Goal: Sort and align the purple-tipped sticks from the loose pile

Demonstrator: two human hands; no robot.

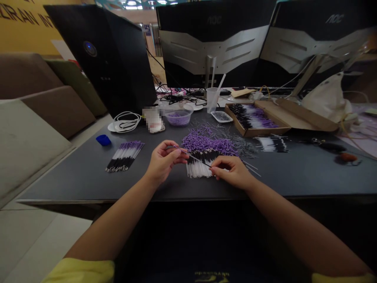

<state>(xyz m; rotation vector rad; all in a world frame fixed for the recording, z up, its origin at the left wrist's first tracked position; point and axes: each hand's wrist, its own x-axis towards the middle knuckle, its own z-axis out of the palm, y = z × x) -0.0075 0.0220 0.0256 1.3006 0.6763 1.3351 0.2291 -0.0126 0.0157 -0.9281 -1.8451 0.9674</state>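
Observation:
In front of me my left hand [165, 161] pinches one end of a thin stick [194, 158] with a pale shaft, where a bit of purple shows between the fingers. My right hand [231, 171] grips the stick's black end between thumb and fingertips. Just beneath it lies a row of black-and-white sticks [196, 169], side by side. A heap of small purple tubes [206, 142] lies behind the row, and grey thin pieces [246, 146] are scattered to its right. Further left rests a bundle of sticks with purple ends [125, 156].
Behind stand a plastic bowl of purple pieces [178, 118], a clear cup [211, 100], a small white tray [221, 116] and an open cardboard box [250, 131] of purple-ended sticks. A blue object [103, 140] lies left. Monitors [212, 47] and a computer tower [118, 59] line the back.

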